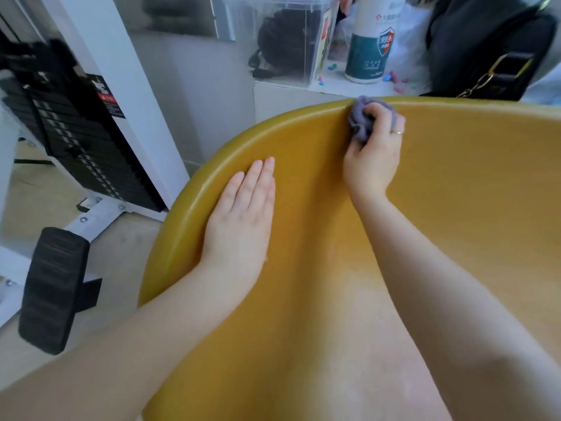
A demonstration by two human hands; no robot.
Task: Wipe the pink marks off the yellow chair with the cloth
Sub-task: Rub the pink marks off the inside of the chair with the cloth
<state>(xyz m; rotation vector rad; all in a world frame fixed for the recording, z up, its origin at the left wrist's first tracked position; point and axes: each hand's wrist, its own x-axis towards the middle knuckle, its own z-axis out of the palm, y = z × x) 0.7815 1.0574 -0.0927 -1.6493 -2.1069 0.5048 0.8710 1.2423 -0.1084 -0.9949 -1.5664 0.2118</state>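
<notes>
The yellow chair (473, 189) fills the middle and right of the head view, its curved rim running along the top and left. My right hand (375, 156) grips a bunched grey-purple cloth (361, 123) and holds it against the chair just under the top rim. Flat on the chair's left side, near the rim, lies my left hand (243, 214) with straight fingers. No pink marks show on the visible chair surface; the spot beneath the cloth is hidden.
Behind the chair a white ledge (288, 95) carries a clear storage box (291, 38), a white and teal spray can (368, 47), small coloured bits and a black bag (491, 47). To the left stands a white exercise machine with a black weight stack (79, 141) and a black pad (51, 287).
</notes>
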